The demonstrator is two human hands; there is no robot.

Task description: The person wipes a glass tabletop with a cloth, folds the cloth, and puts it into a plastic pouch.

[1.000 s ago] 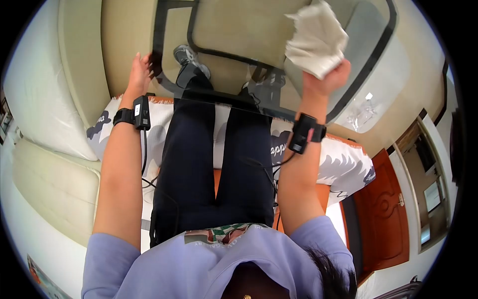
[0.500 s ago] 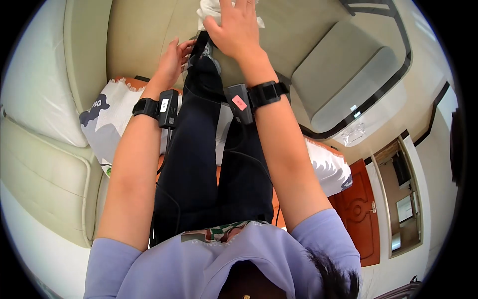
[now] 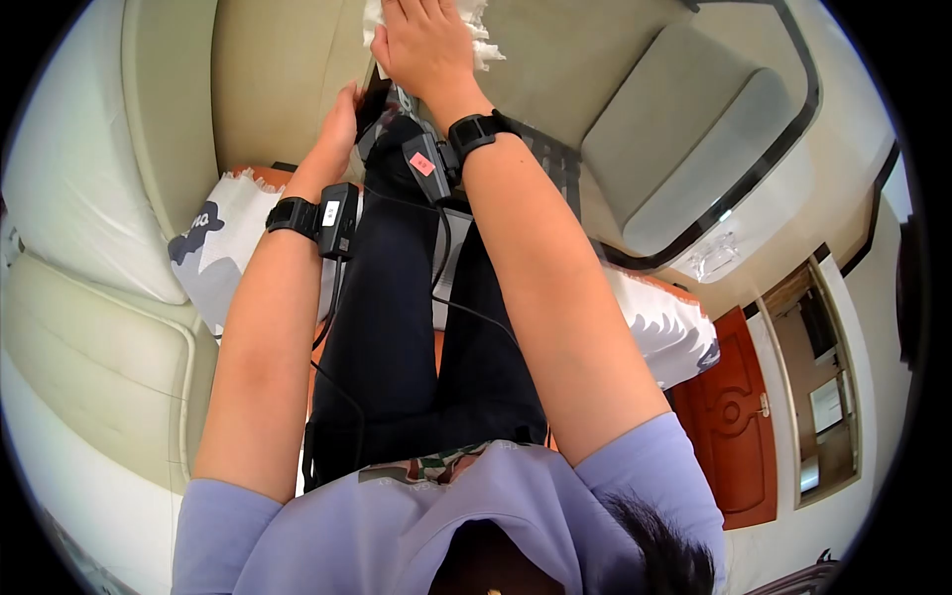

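Observation:
My right hand (image 3: 426, 48) lies flat with fingers stretched over a crumpled white cloth (image 3: 480, 32) at the top of the view, above a glass tabletop with a dark border (image 3: 729, 216). The cloth shows on both sides of the hand. My left hand (image 3: 340, 127) is just left of the dark table edge, thumb raised; its other fingers are partly hidden, and nothing is visible in it. Both wrists wear black straps with small boxes and cables.
Beneath and beyond the glass are a beige surface and a grey cushion-like block (image 3: 659, 124). A pale padded seat (image 3: 94, 362) is at left. A patterned cover (image 3: 650, 332) lies under my legs. A clear object (image 3: 714, 260) and a red-brown door (image 3: 732, 416) are at right.
My right hand has swung left from the upper right with the cloth, from raised to flat over it, then moved slightly further left. My left hand has moved right, towards the table edge.

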